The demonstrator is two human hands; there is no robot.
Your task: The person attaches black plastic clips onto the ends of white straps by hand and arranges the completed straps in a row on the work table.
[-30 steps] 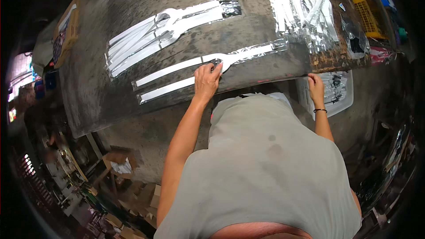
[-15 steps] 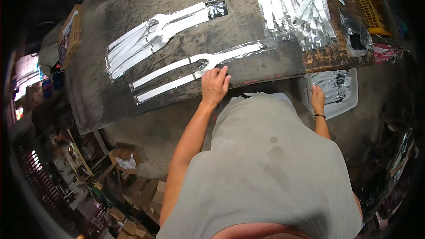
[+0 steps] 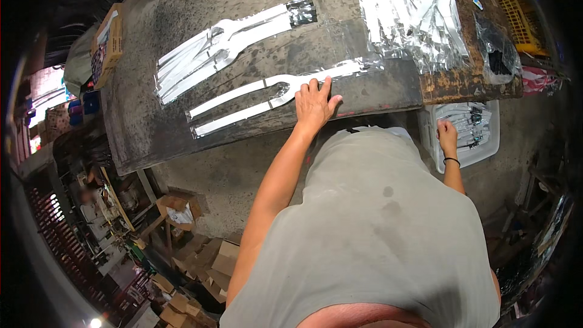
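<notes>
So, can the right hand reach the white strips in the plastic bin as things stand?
Likely yes: the right hand is at the left side of the open plastic bin, close to the white strips, with nothing visible between.

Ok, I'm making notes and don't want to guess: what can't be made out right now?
In the head view:
- Part of the Y-shaped white strap: covered by the left hand.
- Whether the right hand grips anything: its own curl hides that.
- Far end of the pile of white straps: cut off by the upper edge.
- What the black item is: shiny clear plastic covers it, and it's too small.
</notes>
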